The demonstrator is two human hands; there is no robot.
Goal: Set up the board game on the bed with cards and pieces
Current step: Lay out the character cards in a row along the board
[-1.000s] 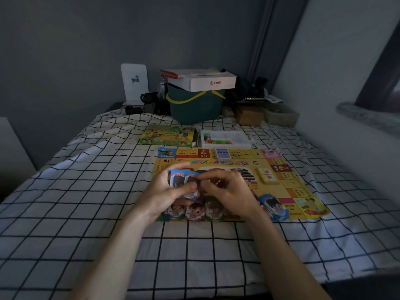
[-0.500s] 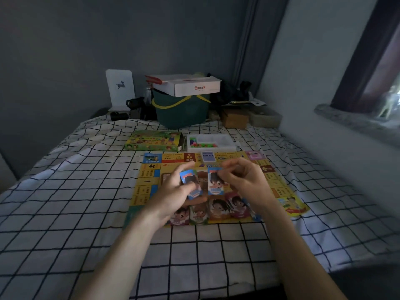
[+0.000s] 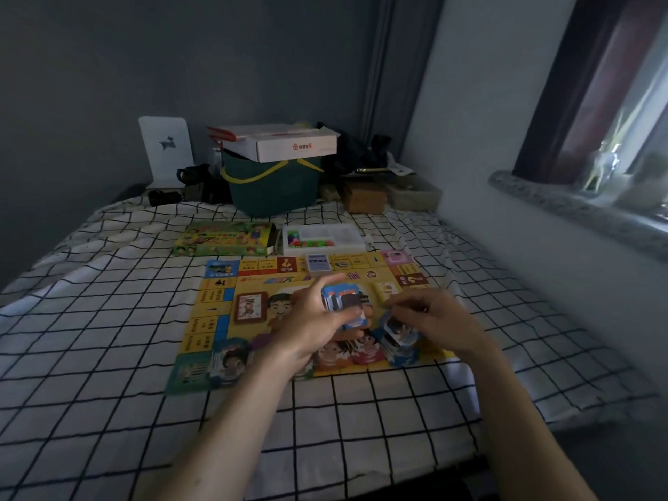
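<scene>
The left hand [image 3: 311,320] hid part of the yellow printed game board [image 3: 217,312]; window-sill objects [image 3: 607,168] beyond the board were blurred.

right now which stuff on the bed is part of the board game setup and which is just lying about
Part of the job:
game board
card stack gripped by the left hand
card pinched by the right hand
card pile on the board's far edge
game box
tray of coloured pieces

Just lying about:
green bucket
white carton on top of it
brown box
</scene>
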